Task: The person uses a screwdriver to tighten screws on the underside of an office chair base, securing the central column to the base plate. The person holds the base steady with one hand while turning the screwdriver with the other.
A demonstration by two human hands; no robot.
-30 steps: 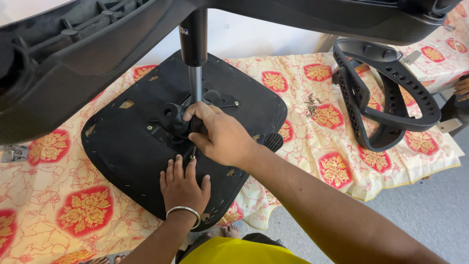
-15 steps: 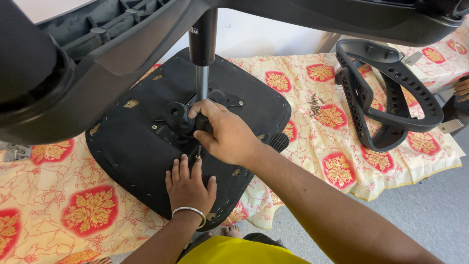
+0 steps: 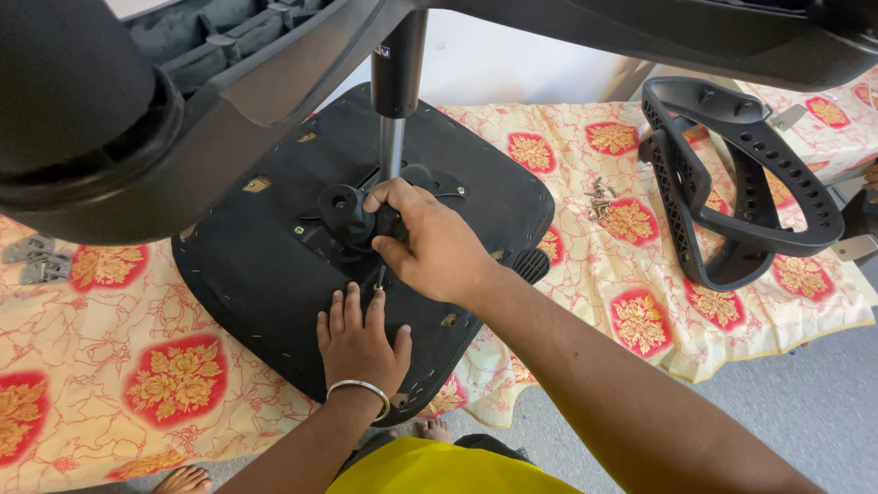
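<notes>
A black chair seat lies upside down on a cloth-covered table. A black metal mechanism sits at its middle, with a gas-lift column rising from it to the chair base overhead. My right hand is closed around a screwdriver whose tip points down onto the seat next to the mechanism. My left hand, wearing a silver bangle, lies flat with fingers spread on the seat just below the tool tip.
A black plastic backrest frame lies on the table at the right. Several loose screws rest on the floral cloth. Grey metal brackets sit at the left edge. The grey floor shows at lower right.
The view has shifted slightly. My right hand stays on the screwdriver at the mechanism, and my left hand stays flat on the seat.
</notes>
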